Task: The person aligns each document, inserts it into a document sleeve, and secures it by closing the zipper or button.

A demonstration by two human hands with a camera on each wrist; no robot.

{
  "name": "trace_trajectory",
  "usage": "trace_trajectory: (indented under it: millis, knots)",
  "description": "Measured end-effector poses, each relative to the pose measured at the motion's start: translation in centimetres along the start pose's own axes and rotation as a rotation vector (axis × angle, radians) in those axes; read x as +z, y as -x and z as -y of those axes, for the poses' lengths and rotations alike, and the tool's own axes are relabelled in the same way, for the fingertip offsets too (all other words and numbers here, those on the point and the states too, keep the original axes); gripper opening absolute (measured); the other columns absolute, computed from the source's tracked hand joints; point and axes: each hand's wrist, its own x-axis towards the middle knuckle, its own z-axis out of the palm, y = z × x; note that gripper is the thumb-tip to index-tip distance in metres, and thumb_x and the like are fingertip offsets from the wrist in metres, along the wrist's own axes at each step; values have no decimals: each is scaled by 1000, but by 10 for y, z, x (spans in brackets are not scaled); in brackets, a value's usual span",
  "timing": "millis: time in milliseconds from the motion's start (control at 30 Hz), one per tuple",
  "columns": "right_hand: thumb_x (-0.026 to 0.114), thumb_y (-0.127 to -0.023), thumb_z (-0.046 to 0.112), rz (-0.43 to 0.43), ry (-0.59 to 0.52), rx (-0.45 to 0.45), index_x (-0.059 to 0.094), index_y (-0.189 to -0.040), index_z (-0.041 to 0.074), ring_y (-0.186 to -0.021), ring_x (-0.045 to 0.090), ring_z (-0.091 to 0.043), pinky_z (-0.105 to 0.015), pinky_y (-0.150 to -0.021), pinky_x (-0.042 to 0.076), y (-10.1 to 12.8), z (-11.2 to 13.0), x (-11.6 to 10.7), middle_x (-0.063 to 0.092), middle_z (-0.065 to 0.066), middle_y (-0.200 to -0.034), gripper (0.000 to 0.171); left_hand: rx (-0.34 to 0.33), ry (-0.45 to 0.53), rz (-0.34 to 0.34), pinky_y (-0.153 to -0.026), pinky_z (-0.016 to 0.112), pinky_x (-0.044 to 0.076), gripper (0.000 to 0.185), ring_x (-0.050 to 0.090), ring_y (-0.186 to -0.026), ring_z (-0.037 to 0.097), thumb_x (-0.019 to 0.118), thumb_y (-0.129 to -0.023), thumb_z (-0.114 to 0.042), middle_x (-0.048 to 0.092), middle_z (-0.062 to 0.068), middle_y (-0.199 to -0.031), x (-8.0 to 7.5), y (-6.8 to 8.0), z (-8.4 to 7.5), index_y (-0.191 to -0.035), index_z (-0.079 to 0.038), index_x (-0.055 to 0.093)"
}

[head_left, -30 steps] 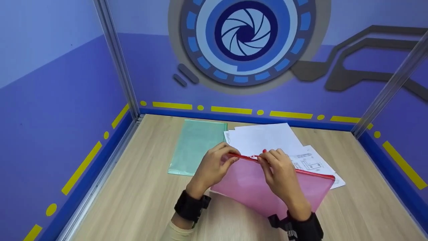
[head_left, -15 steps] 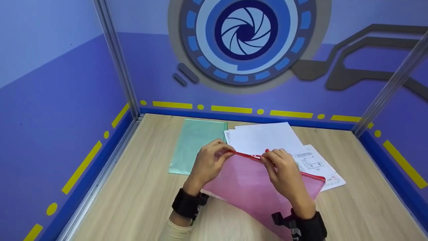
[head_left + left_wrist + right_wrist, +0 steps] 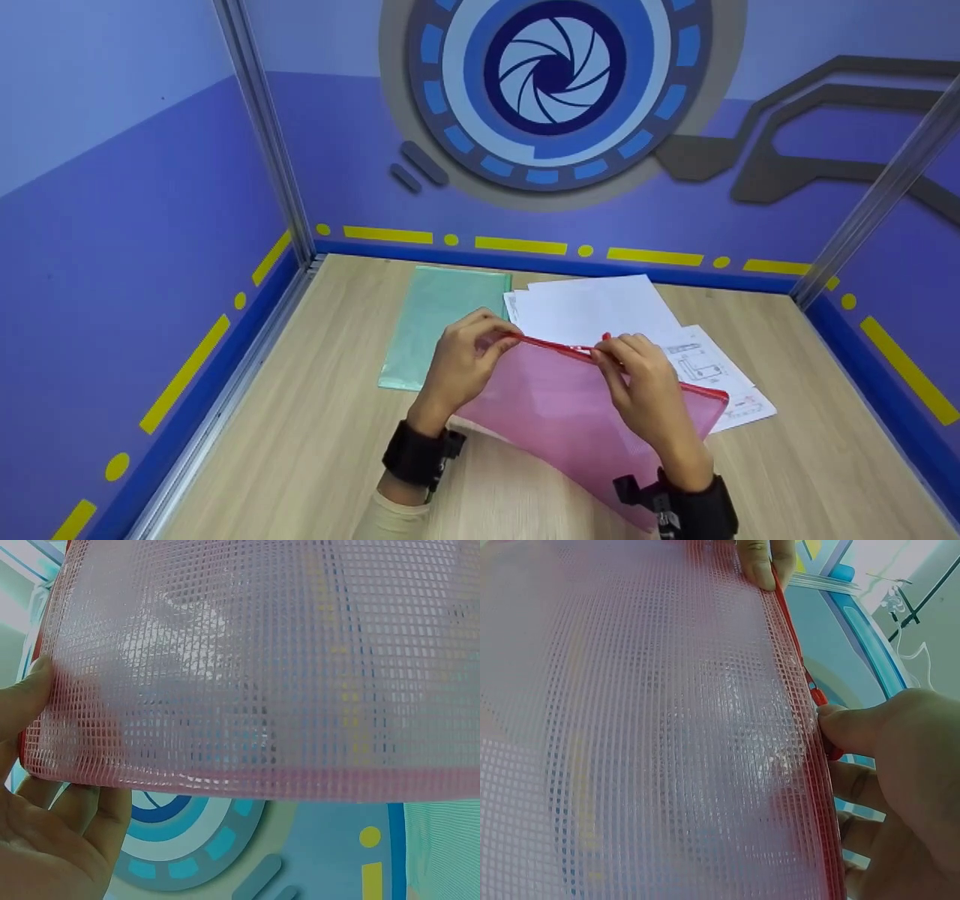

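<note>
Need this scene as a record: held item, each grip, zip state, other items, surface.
Held item: pink mesh pouch, raised at its red zip edge
Left grip: pinches the zip edge at its left corner
Right grip: pinches the zip edge by the red zip pull
Zip state: unclear
Other items: green pouch, flat; white papers, overlapping, to its right
Surface: wood-grain table

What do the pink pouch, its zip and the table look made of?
Pink pouch: glossy, translucent plastic, probably vinyl over mesh, given the grid and glare. Zip: probably plastic, from its smooth red look. Table: mostly matte wood or laminate, by its pale grain.
</note>
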Motion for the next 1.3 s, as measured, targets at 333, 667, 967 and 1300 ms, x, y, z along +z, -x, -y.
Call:
trace_trajectory:
  millis: [333,667,967,1300]
  knots:
    - [80,-92,2,-31,11,11,77,-104,7,-90,62,-12,-22,-77,51,0,-5,-7,70,-2,-94,14,-34,-4,-65,-78,29,60,11,70,-92,7,76,-99,-22,69,-7,-98,-6,-2,3,-106,-16,81]
    - [80,-92,1,-78,38,4,75,-102,5,-83,64,-11,-26,-71,57,-2,-2,-4,69,-2,-91,12,-106,-89,-34,-87,32,60,15,68,-100,9,75,-100,-26,67,-5,-104,0,0,0,-110,-16,79]
    - [79,-93,1,-113,60,-33,76,-101,4,-79,60,-14,-33,-66,52,-3,5,2,67,-4,-88,9,23,-518,6,-114,56,40,29,54,-134,27,82,-95,-33,64,4,-131,15,2,-11,-121,-20,79]
    - [81,-91,0,-91,33,-34,76,-102,4,-79,59,-11,-26,-67,53,-4,12,6,66,-3,-89,12,220,-569,14,-121,71,21,22,60,-135,18,81,-96,-26,74,-3,-120,34,3,-21,-117,-21,81]
